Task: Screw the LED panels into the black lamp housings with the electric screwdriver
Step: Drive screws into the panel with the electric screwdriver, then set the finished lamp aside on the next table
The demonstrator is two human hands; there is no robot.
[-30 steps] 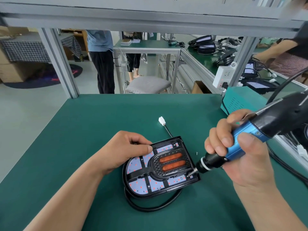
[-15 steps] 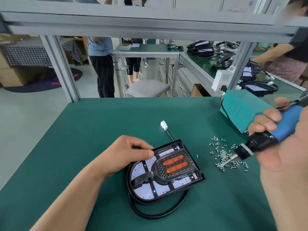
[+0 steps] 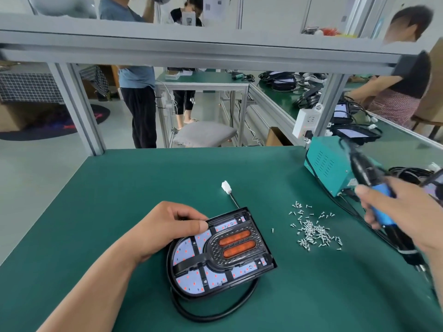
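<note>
The left hand [image 3: 167,226] grips the far left corner of the black lamp housing [image 3: 265,248], its fingers curled down over the rim and its thumb lying flat along the edge. The housing lies face up on the green table [image 3: 119,188], stretching from those fingers toward the near right. Seated inside it is the LED panel [image 3: 189,281], white with red dots and crossed by black ribs, and a raised black grille holding two orange strips [image 3: 236,243] sits just right of the thumb tip. A black cable [image 3: 215,315] loops out beneath the housing's near edge, and a white connector [image 3: 225,187] lies beyond the left fingers. The right hand [image 3: 407,212] is wrapped round the blue grip of the electric screwdriver [image 3: 381,207], which is blurred and slants with its bit end low and near the right edge, off the housing. A loose heap of small screws [image 3: 311,232] lies between the two hands' fingers, just left of the right fingertips. A teal box [image 3: 328,164] stands beyond the right fingers.
</note>
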